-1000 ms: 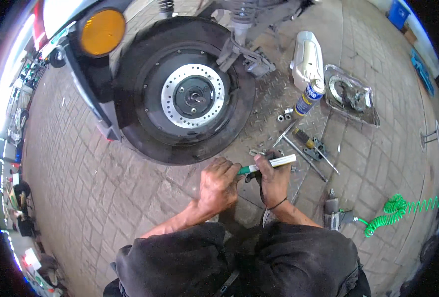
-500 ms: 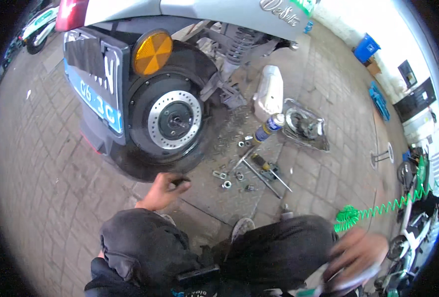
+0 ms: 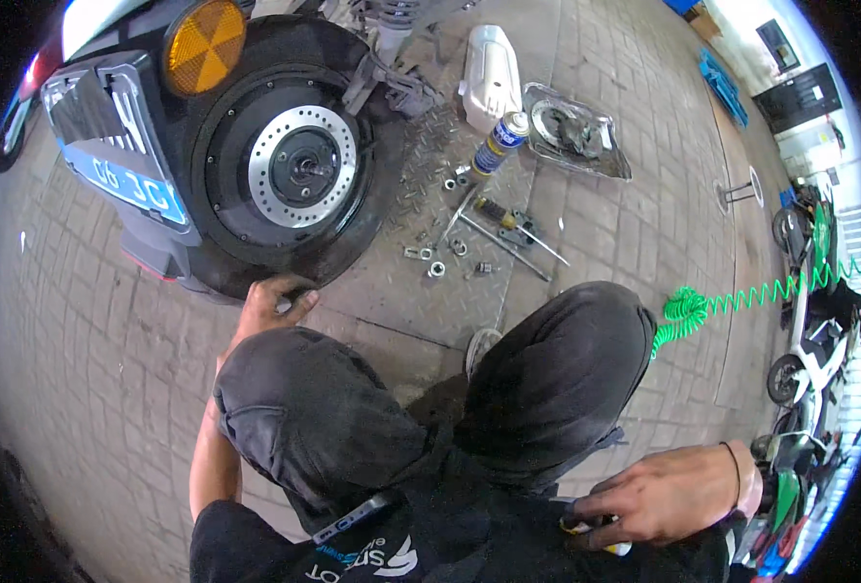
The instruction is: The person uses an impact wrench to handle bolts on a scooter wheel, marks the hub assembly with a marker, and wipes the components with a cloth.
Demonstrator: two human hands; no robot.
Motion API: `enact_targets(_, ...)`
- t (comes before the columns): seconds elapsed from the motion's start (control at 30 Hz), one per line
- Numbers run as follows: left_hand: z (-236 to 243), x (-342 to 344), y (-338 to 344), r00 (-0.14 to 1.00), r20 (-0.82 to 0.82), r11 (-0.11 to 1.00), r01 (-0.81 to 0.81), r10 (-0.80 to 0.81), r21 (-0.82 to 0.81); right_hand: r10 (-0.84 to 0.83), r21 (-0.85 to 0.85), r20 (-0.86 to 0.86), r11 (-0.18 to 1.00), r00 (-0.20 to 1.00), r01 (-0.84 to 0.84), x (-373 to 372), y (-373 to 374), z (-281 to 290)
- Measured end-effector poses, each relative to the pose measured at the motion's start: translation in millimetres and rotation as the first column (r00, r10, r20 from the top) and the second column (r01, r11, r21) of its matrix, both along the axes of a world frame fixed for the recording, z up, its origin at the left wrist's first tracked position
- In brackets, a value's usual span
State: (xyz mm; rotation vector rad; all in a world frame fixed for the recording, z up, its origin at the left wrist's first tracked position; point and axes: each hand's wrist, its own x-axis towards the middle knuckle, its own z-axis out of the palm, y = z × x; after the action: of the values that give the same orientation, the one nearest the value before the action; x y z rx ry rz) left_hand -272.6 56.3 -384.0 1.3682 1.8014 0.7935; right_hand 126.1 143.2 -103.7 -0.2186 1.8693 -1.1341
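My left hand (image 3: 267, 305) is curled at the lower edge of the black tyre (image 3: 319, 262); what, if anything, its fingers hold is unclear. My right hand (image 3: 666, 492), low at right against my black shirt, grips a small white-and-yellow tube (image 3: 617, 547), mostly hidden under the fingers. The wheel's drilled silver disc (image 3: 273, 194) faces me beside an orange reflector (image 3: 205, 47). Sockets (image 3: 436, 269), a T-handle wrench (image 3: 503, 250), a screwdriver (image 3: 492, 211) and a blue spray can (image 3: 501, 144) rest around a steel floor plate (image 3: 411, 199).
A silver cover (image 3: 489, 73) and a foil tray (image 3: 617, 165) of parts are beyond the can. A green coiled hose (image 3: 685, 311) crosses the paving at right, near a small stand (image 3: 741, 191). Scooters (image 3: 814, 360) line the right side. My bent knees (image 3: 557, 374) frame the foreground.
My hands have separated: the right carried the white-and-green tube down to my lower right, the left moved leftward and up toward the tyre's edge. The camera's view has shifted.
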Motion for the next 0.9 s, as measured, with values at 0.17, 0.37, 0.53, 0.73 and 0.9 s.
enact_targets(0.17, 8, 16, -24, 0.963, -0.220, 0.984, -0.171, 0.157, -0.045, -0.178, -0.076, -0.403, 0.984, 0.897, 0.161, -11, 39, 54)
enact_targets(0.37, -16, 9, -34, 0.971, -0.236, 0.996, -0.046, 0.028, -0.071, -0.639, 0.027, -0.768, 0.037, 0.044, 0.999, 35, 158, -72)
enact_targets(0.53, -20, 28, -22, 0.971, -0.214, 0.990, 0.080, -0.103, -0.114, -0.587, 0.462, -0.695, 0.077, 0.415, 0.883, 88, 287, -332)
enact_targets(0.73, -23, 50, -17, 0.987, -0.139, 0.944, 0.031, -0.080, -0.329, -0.698, 0.557, -0.658, -0.197, 0.284, 0.807, 60, 283, -450)
enact_targets(0.9, -29, 67, -2, 0.990, -0.106, 0.951, 0.060, -0.096, -0.303, -0.824, 0.680, -0.505, -0.196, 0.257, 0.707, 82, 309, -454)
